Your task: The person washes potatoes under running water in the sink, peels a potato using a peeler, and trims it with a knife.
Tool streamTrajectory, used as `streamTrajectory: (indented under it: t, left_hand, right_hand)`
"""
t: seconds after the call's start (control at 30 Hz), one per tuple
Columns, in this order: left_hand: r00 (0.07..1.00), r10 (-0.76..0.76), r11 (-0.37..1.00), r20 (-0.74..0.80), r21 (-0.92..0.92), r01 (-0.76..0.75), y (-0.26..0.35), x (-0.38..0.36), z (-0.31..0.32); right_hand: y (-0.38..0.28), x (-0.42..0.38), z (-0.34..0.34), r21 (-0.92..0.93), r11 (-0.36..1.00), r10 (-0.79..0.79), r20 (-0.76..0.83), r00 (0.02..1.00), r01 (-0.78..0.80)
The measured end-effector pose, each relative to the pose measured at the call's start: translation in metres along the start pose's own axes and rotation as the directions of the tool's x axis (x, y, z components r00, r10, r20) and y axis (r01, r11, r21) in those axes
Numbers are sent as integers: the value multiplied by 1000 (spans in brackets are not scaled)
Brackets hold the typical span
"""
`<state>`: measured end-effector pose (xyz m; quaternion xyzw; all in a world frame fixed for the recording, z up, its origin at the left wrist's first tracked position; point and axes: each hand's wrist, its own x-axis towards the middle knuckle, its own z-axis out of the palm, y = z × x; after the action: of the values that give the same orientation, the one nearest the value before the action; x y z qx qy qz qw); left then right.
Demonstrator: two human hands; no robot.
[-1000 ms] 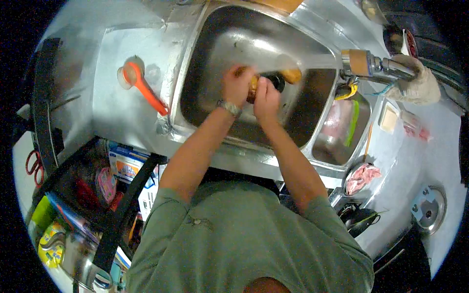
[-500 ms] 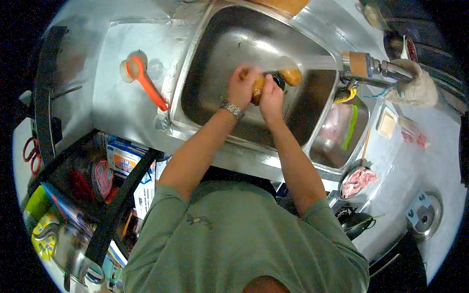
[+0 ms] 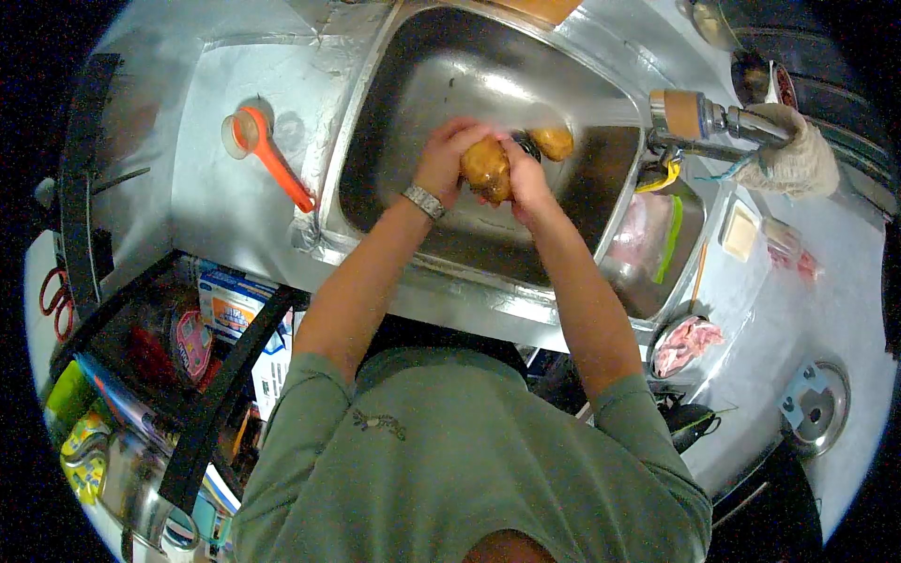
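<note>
A wet brown potato (image 3: pixel 486 171) is held between my two hands over the large sink basin (image 3: pixel 394 103). My left hand (image 3: pixel 443 158), with a metal-band watch at the wrist, curls round the potato's left side. Against its right side my right hand (image 3: pixel 529 180) is closed, its fingers partly hidden underneath. A second potato (image 3: pixel 552 143) lies just beyond, beside the dark drain (image 3: pixel 527 146). Water streams leftward from the faucet (image 3: pixel 679 114) towards my hands.
An orange-handled tool (image 3: pixel 274 167) rests on the left counter. In the small right basin lies a green-edged bag (image 3: pixel 648 235). A bowl of raw meat (image 3: pixel 687 345) and a white block (image 3: pixel 741 233) stand on the right counter. A cloth (image 3: pixel 798 164) drapes the pipe.
My hands have turned the potato so its broad side faces up, and shifted slightly lower. The view has moved a little; the second potato stays by the drain.
</note>
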<state>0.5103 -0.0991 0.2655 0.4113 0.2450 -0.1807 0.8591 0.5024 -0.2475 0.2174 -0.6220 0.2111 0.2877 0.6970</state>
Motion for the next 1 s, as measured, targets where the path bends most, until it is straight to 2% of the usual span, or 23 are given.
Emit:
streamTrajectory:
  t: [0.03,0.07,0.13,0.17,0.23,0.27,0.33,0.37,0.43,0.47,0.5,0.53,0.57,0.6,0.63,0.67,0.7,0.73,0.77,0.8,0.83,0.9,1.0]
  left_hand:
    - [995,37,999,-88,-5,-37,-4,0,1]
    - [996,32,999,-87,-6,-32,-7,0,1]
    - [975,203,954,-93,241,-176,-11,4,0]
    - [974,205,954,-96,242,-177,-14,5,0]
    - [896,374,864,-240,442,-242,-20,7,3]
    - [896,375,864,-237,441,-244,-19,9,1]
    - [942,184,972,-281,197,-131,-13,14,-1]
    - [942,184,972,-281,197,-131,-13,12,0]
    - [932,310,884,-190,419,-209,-4,4,9]
    - [932,310,883,-189,419,-209,0,3,8]
    - [942,337,830,-2,474,-296,3,0,3]
    - [922,339,772,186,505,-386,5,-3,-1]
    - [923,337,773,187,504,-384,9,-2,-4]
    - [946,244,765,214,557,-323,15,0,-6]
    - [962,146,749,230,609,-260,19,0,-8]
    - [963,148,750,226,609,-258,21,1,-8]
    - [971,160,650,175,722,-237,23,3,-6]
    - [977,176,537,125,819,-201,21,3,-6]
    - [977,174,539,120,819,-197,19,5,-7]
    - [972,230,568,42,805,-169,13,9,-9]
    - [959,281,599,-37,788,-145,8,14,-11]
    - [968,251,588,-31,799,-127,5,26,-20]
    - [967,253,553,22,817,-163,7,20,-20]
  right_hand:
    - [9,5,-5,-99,992,-77,12,997,78]
    - [18,11,-9,-196,968,-154,24,988,156]
    - [10,3,-1,-296,953,-95,-101,990,61]
    - [6,0,4,-325,945,-78,-141,987,28]
    - [-23,-21,20,-313,949,-43,-223,974,-29]
    - [-15,-20,23,-313,949,-46,-225,973,-27]
    - [-1,-18,31,-152,972,-209,-215,954,179]
    - [3,-19,29,-152,972,-209,-215,954,179]
    - [-9,-27,31,-119,987,-127,-171,977,108]
    - [-19,-31,30,-118,987,-127,-171,977,108]
    - [-40,-42,30,131,986,114,-73,991,-104]
    - [-49,-50,26,345,879,322,78,943,-329]
    - [-34,-41,10,310,873,303,261,916,-377]
    - [-36,-40,6,309,872,305,262,916,-379]
    - [-36,-41,5,285,846,344,352,870,-450]
    - [-36,-41,5,254,819,377,438,816,-515]
    - [-43,-44,13,249,818,380,442,813,-518]
    - [-54,-54,28,279,869,331,289,898,-410]
    - [-60,-59,37,289,911,267,127,955,-293]
    - [-54,-59,37,287,911,269,128,955,-295]
    - [-45,-56,35,215,963,149,90,985,-165]
    - [-35,-54,36,22,999,-31,-19,999,32]
    - [-31,-39,22,-95,992,-90,-75,993,83]
